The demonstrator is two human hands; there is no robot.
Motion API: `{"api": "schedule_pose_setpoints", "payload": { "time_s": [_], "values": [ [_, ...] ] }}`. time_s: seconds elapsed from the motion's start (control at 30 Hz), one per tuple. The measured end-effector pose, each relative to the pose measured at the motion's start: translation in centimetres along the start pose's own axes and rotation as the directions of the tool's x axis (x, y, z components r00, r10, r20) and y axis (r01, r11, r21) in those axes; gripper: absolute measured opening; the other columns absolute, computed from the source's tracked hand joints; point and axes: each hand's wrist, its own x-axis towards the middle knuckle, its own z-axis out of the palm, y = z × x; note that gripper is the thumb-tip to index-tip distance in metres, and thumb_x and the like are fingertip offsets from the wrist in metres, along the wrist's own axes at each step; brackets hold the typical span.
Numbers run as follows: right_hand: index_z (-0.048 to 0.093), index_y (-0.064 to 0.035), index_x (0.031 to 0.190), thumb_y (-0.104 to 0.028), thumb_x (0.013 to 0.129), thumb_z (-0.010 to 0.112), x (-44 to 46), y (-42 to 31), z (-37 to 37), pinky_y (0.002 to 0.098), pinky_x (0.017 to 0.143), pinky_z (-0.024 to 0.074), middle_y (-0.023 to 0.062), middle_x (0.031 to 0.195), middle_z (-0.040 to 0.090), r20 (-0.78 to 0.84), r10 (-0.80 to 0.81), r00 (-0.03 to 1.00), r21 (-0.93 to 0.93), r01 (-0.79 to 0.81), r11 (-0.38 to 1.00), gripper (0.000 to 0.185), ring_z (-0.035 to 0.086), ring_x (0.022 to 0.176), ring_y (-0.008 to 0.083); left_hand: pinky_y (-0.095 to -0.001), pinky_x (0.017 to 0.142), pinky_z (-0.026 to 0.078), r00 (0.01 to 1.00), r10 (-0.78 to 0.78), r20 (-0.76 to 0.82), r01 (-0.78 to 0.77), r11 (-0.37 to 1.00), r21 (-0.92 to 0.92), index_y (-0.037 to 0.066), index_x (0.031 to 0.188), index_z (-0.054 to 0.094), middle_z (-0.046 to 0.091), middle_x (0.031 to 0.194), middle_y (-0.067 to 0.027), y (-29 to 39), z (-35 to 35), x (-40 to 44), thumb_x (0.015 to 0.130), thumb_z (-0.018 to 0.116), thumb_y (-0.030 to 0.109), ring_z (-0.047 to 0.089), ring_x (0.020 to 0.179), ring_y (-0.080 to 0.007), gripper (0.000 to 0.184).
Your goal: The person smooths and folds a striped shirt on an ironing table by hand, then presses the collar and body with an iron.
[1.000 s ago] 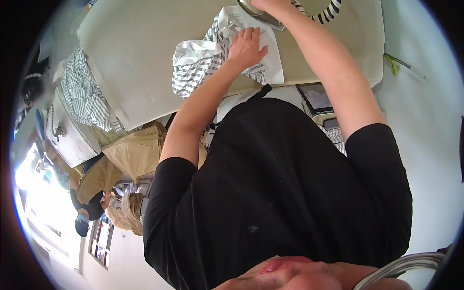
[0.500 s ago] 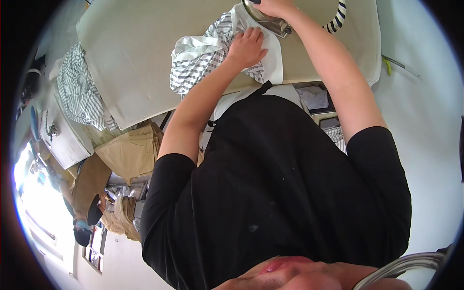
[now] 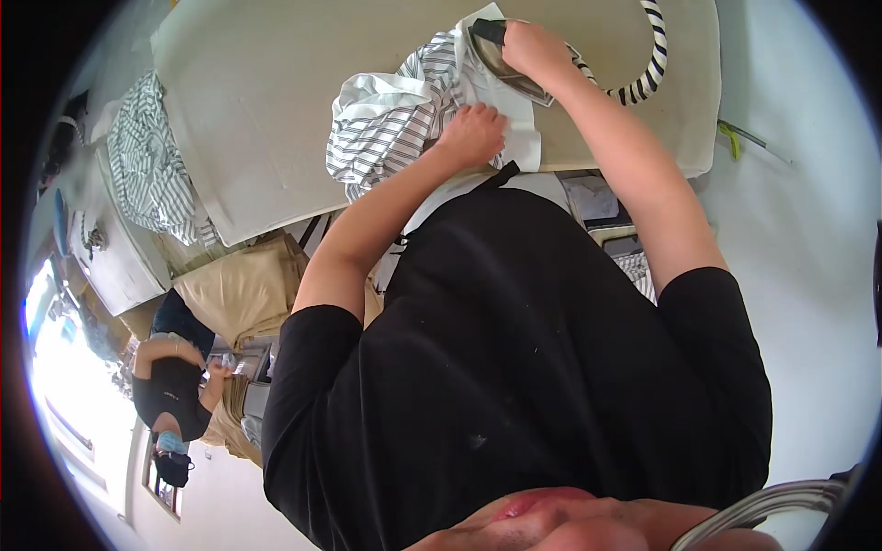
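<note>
My right hand (image 3: pixel 536 50) is wrapped round the dark handle of an iron (image 3: pixel 514 78), whose soleplate lies on white cloth. Nearer to me, my left hand (image 3: pixel 473 135) has its fingers bent and closed on the white edge of a striped garment (image 3: pixel 381 138). The garment lies bunched on the padded ironing table (image 3: pixel 276 110), its grey-and-white stripes to the left of my hands. A flat white part (image 3: pixel 522 138) reaches the table's front edge. My left fingertips are partly hidden.
A black-and-white wrapped hose (image 3: pixel 655 55) curves from the iron to the right. More striped cloth (image 3: pixel 152 165) hangs at the table's left end. Brown paper-like stacks (image 3: pixel 243 289) stand at lower left, near a masked person (image 3: pixel 175 390). A white wall rises at right.
The iron and my right hand have come back toward me. My left hand's fingers, spread flat before, are now curled, slightly nearer me. The other person has moved further into view.
</note>
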Motion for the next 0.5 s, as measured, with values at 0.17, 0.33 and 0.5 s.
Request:
{"api": "schedule_pose_setpoints", "payload": {
  "time_s": [0.17,0.33,0.5],
  "values": [
    [0.073,0.0012,0.106,-0.018,0.09,0.061,0.3,-1.3,-3.5,0.0512,0.083,0.0581,0.0269,0.103,0.073,-0.138,0.023,0.99,0.253,0.013,0.967,0.028,0.072,0.098,0.0433,-0.0451,0.093,0.049,0.981,0.122,0.153,-0.093,0.978,-0.185,0.006,0.103,0.068,0.068,0.099,-0.0112,0.8,-0.2,-0.6,0.077,0.073,0.021,0.067,0.1,-0.0314,0.03],
    [0.071,-0.0044,0.109,-0.022,0.09,0.059,0.2,-1.4,-0.5,0.0542,0.078,0.0582,0.0245,0.1,0.074,-0.016,0.098,0.995,0.164,-0.094,0.982,0.029,0.073,0.092,0.0437,-0.0436,0.093,0.048,0.99,0.119,0.077,-0.093,0.958,-0.273,0.008,0.103,0.069,0.068,0.097,-0.0105,0.2,-4.8,-1.8,0.073,0.073,0.015,0.066,0.099,-0.0308,0.031],
    [0.072,0.0002,0.104,-0.017,0.089,0.057,-6.3,-2.1,1.3,0.0514,0.079,0.0594,0.0247,0.1,0.075,0.083,0.047,0.995,0.082,-0.053,0.995,0.027,0.074,0.093,0.0419,-0.0431,0.093,0.048,0.987,0.111,-0.118,-0.145,0.928,-0.343,0.008,0.102,0.069,0.067,0.095,-0.0089,0.4,-6.8,-4.1,0.071,0.073,0.01,0.065,0.098,-0.0309,0.031]
  ]
}}
